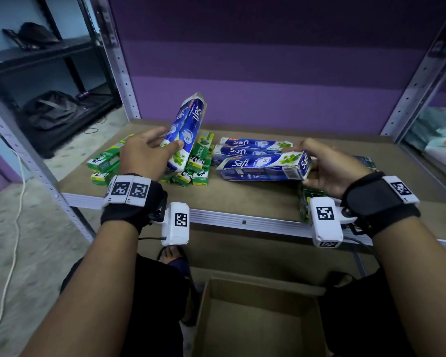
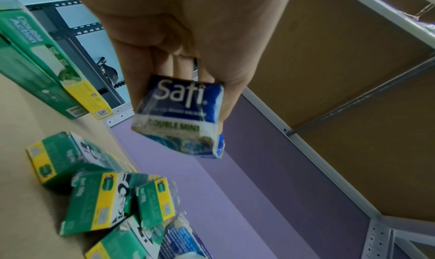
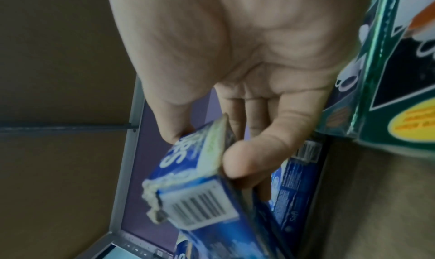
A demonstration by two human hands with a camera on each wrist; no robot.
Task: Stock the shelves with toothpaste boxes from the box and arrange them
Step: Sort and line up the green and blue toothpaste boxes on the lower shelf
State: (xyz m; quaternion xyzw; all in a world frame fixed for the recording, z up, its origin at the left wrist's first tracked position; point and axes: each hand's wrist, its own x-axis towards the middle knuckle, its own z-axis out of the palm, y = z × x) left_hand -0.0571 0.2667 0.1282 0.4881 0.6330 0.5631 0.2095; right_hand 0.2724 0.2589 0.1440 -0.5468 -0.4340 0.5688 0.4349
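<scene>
left hand (image 1: 146, 153) gripping (raised), right hand (image 1: 328, 167) pinching

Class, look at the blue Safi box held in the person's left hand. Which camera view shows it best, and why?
The head view: the Safi box shows its whole tilted length in the left hand. The left wrist view shows only its torn end flap. In the right wrist view it cannot be picked out.

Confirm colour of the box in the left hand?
Blue and white Safi box with green mint leaves, held by the left hand; clearest in head view.
</scene>
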